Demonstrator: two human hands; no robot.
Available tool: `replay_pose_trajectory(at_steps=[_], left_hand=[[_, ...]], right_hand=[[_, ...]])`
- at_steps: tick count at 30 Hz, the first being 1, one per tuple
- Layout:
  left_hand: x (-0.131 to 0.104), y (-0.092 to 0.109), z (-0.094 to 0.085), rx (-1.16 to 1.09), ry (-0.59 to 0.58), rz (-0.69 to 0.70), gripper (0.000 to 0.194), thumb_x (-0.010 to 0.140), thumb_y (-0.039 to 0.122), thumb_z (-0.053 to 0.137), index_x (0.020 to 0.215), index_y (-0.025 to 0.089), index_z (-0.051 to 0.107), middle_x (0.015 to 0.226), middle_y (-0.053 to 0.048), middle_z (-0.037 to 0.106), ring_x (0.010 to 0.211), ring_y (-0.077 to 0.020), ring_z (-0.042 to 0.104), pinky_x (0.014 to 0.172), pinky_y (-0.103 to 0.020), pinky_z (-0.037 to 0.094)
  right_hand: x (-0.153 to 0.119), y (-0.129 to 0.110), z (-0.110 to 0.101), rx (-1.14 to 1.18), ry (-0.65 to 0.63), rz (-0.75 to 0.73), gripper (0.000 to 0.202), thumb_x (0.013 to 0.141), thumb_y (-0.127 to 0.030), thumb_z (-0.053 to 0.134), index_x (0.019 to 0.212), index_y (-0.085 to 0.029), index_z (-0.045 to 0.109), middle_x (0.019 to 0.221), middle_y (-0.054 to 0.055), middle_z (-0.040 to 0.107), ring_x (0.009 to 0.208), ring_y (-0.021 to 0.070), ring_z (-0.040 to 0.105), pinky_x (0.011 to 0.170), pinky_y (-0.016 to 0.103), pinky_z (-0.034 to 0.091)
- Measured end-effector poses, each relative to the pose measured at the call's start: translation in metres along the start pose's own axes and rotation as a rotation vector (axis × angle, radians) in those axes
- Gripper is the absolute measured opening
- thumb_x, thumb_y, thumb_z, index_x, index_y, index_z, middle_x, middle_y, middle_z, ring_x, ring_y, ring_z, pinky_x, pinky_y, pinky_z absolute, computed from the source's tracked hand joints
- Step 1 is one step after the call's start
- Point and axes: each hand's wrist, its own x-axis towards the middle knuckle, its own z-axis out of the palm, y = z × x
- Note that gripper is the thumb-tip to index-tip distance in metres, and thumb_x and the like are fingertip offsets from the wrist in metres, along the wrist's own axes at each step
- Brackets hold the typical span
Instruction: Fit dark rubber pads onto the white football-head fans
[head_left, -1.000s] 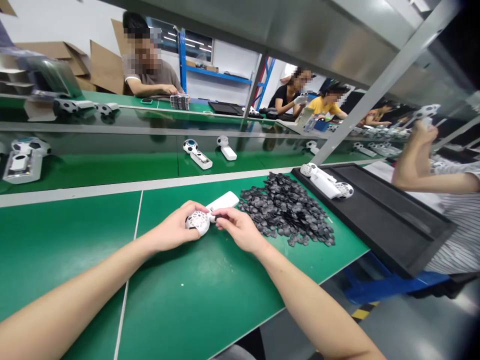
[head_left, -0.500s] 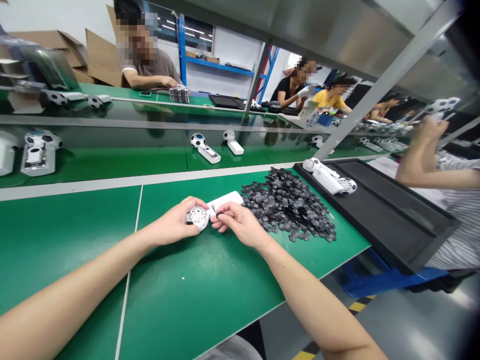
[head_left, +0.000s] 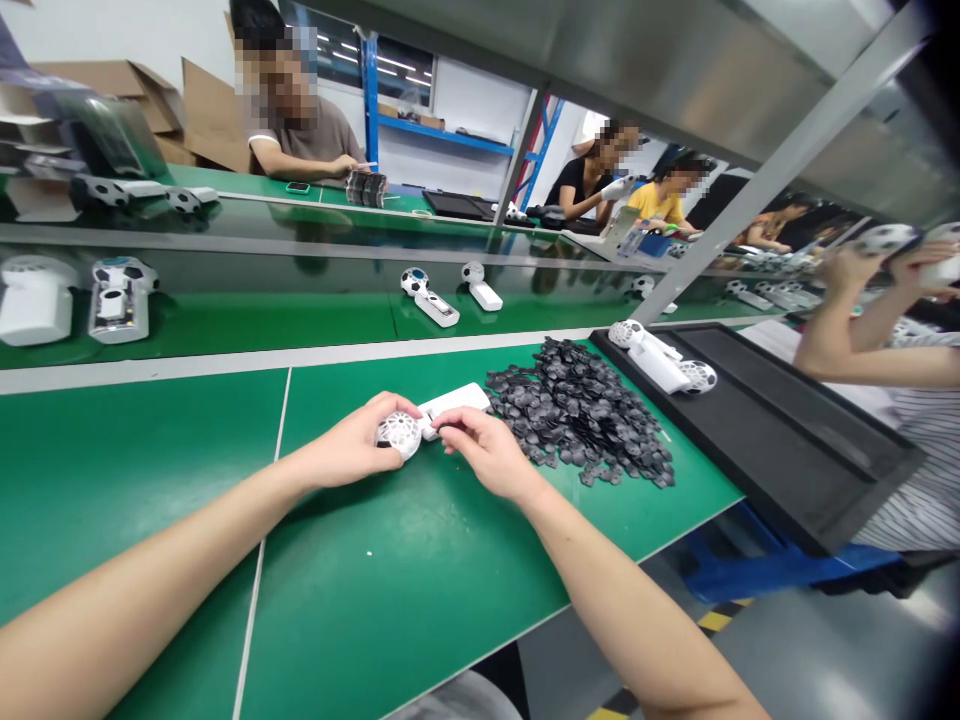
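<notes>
A white handheld fan with a round, football-patterned grille head lies on the green bench. My left hand is closed around that head, thumb on the near side and fingers on the far side. At the neck, between head and handle, my right hand pinches a small black piece, mostly hidden by the fingertips. Just right of the handle spreads a heap of small black plastic pieces.
A black tray at the right holds white fans. Beyond the bench's pale edge, a green conveyor belt carries more fans. A slanted metal post rises behind the tray. A co-worker's arm is at far right.
Fans on the belt have shifted to the right. My right fingertips have closed in at the fan's neck with the black piece. My left hand keeps its hold. The right-hand co-worker's hands have moved.
</notes>
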Motion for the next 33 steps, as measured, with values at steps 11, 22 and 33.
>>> replay_pose_trajectory(at_steps=[11, 22, 33], left_hand=[[-0.001, 0.000, -0.001, 0.033, 0.009, 0.013, 0.044, 0.062, 0.023, 0.053, 0.106, 0.020, 0.049, 0.103, -0.004, 0.050, 0.086, -0.0204, 0.051, 0.072, -0.031, 0.041], [0.000, 0.000, 0.002, 0.053, 0.058, 0.012, 0.042, 0.064, 0.026, 0.057, 0.105, 0.020, 0.049, 0.104, -0.004, 0.050, 0.090, -0.0216, 0.051, 0.077, -0.032, 0.040], [0.001, 0.000, 0.010, 0.075, 0.159, 0.102, 0.031, 0.066, 0.024, 0.058, 0.096, 0.021, 0.051, 0.100, -0.001, 0.051, 0.095, -0.0208, 0.049, 0.083, -0.033, 0.038]], right_hand=[[0.000, 0.001, 0.004, 0.197, -0.022, 0.113, 0.012, 0.082, -0.028, 0.050, 0.087, -0.017, 0.050, 0.086, 0.004, 0.063, 0.078, 0.0126, 0.063, 0.071, 0.030, 0.053], [0.001, 0.006, 0.009, 0.182, -0.074, 0.124, 0.013, 0.073, -0.027, 0.060, 0.079, -0.017, 0.053, 0.070, -0.002, 0.056, 0.065, 0.0103, 0.055, 0.065, 0.026, 0.048], [0.006, 0.011, 0.018, 0.059, -0.015, 0.020, 0.009, 0.072, -0.025, 0.061, 0.076, -0.018, 0.058, 0.074, -0.001, 0.059, 0.069, 0.0108, 0.054, 0.070, 0.026, 0.045]])
